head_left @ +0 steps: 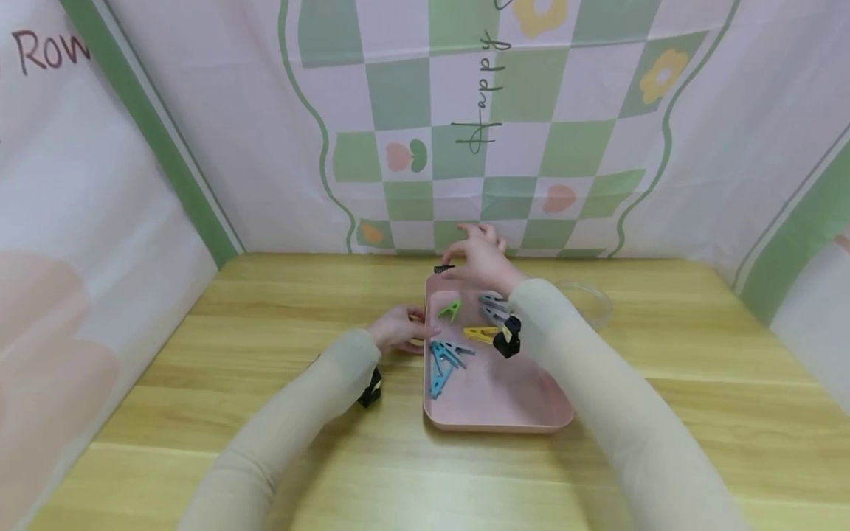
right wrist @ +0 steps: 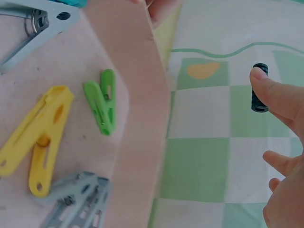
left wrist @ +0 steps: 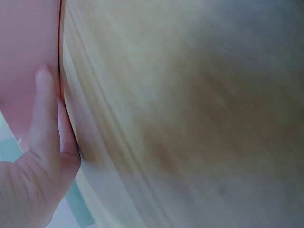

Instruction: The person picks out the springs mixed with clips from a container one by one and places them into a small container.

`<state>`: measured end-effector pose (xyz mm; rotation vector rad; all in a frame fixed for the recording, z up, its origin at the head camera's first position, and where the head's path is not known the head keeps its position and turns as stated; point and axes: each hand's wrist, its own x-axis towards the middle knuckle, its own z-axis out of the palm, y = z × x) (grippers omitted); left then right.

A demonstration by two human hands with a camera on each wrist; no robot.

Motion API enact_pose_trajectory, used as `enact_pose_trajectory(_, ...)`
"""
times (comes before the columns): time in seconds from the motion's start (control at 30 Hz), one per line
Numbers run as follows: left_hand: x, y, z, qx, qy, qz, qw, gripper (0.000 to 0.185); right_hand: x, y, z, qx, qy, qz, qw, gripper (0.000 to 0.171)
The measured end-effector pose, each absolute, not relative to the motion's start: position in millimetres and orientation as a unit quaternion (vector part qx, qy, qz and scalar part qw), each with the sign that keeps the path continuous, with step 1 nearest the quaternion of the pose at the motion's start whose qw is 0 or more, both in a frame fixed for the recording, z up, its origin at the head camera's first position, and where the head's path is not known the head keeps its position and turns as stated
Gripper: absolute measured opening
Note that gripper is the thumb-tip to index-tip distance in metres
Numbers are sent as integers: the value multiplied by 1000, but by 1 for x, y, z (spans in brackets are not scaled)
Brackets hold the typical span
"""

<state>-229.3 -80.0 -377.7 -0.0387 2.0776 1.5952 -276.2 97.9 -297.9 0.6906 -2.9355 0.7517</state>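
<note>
A pink tray (head_left: 498, 425) lies on the wooden table and holds several clothes pegs: green (head_left: 450, 310), yellow (head_left: 479, 333), grey (head_left: 493, 304) and blue (head_left: 440, 366). My left hand (head_left: 397, 329) lies against the tray's left wall (left wrist: 23, 47), its fingers (left wrist: 45, 114) straight. My right hand (head_left: 481, 259) hovers over the tray's far end with fingers spread. One fingertip (right wrist: 266, 83) is at a small black peg (head_left: 443, 268) by the far left corner. The right wrist view shows the black peg (right wrist: 259, 95), tray rim (right wrist: 137, 95), green peg (right wrist: 102, 102), yellow peg (right wrist: 40, 137) and grey peg (right wrist: 78, 202).
A clear shallow bowl (head_left: 589, 299) stands on the table right of the tray. Checked cloth walls (head_left: 505, 133) close in the back and both sides. Bare wooden tabletop (head_left: 265, 310) stretches left of the tray and towards the near edge.
</note>
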Motion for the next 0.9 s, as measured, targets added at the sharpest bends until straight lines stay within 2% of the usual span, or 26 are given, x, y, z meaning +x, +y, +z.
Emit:
enact_pose_trajectory(0.4, -230, -78, -377, -27, 763, 594, 255, 45, -247, 124, -274, 261, -933, 245, 45, 14)
enact_pose_trajectory(0.9, -229, -80, -378, -28, 768, 588, 254, 48, -218, 191, -269, 246, -933, 253, 67, 14)
